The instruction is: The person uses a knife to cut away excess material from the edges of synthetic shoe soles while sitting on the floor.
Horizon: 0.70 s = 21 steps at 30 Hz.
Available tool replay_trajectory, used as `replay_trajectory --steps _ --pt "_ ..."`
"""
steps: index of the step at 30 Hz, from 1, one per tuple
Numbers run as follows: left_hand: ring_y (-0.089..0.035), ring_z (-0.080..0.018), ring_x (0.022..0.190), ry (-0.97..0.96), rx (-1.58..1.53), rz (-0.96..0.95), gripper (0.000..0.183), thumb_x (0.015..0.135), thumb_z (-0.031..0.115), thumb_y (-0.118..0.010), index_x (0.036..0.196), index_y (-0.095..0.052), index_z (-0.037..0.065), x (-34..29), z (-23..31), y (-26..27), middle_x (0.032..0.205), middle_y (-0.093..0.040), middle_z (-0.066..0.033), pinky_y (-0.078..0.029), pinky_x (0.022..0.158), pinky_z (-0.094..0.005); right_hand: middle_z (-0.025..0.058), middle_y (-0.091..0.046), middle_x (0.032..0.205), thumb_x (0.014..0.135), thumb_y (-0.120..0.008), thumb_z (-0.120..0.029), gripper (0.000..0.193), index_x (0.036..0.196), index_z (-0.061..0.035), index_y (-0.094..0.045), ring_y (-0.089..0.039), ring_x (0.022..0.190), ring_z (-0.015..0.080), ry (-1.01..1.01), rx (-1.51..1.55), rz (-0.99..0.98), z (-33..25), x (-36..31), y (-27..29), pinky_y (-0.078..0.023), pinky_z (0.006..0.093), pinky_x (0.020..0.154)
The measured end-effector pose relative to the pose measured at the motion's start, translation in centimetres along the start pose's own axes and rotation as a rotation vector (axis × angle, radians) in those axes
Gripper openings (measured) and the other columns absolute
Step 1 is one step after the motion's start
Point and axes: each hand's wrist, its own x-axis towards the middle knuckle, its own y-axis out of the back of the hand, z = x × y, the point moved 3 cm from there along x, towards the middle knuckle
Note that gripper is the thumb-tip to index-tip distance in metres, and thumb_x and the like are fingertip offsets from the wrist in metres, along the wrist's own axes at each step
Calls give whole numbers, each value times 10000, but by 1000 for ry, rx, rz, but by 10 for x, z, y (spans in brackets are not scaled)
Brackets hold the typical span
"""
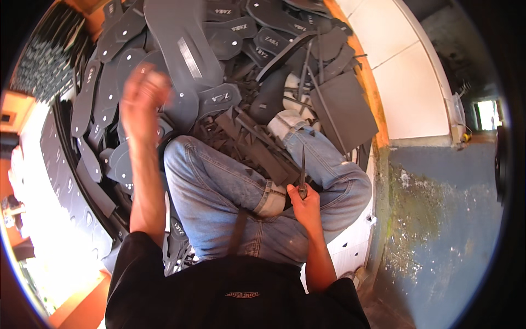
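The floor (353,234) shows white between 4 and 5 o'clock, a few dark bits (356,253) lying on it — towards 12 it is buried: grey soles (219,46) overlap in a heap from 10 to 12, scraps (233,126) tangle near the centre, and a dark sheet (342,104) lies at 2 — what directly supports it is hidden

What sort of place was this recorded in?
Probably a small footwear workshop: dark sole-shaped pieces are piled up, offcut strips lie by the person's legs, and the right hand holds a narrow pointed tool.
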Motion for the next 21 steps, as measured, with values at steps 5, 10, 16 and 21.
replay_trajectory --steps 5,10,16,21 --pt "-620 -177 813 -109 -163 116 366 916 198 -549 1205 -510 -22 15 6 -9 981 -635 -144 -505 758 -273 -36 -505 583 851 -642 -196 229 718 -22 -575 -421 530 49 -105 204 149 -6 21 39 -336 231 480" --pt "-612 -153 713 221 295 -419 254 851 173 -618 1031 -616 -6 -90 -100 -31 811 -648 -75 -494 656 -282 5 -548 606 808 -635 -276 264 753 -22 -592 -469 524 67 6 13 440 -15 95 141 -335 241 451" --pt "-661 -266 770 35 669 -548 225 808 167 -631 991 -634 35 -135 -112 -54 835 -679 -131 -510 691 -343 60 -546 580 843 -600 -254 250 805 -8 -580 -480 407 140 -470 -141 444 90 209 207 -369 290 357" --pt "-663 -278 780 19 696 -559 221 806 173 -629 985 -638 45 -128 -114 -59 820 -679 -134 -507 701 -349 54 -517 595 860 -617 -293 261 845 -36 -579 -474 422 129 -534 178 375 139 236 206 -383 292 349"
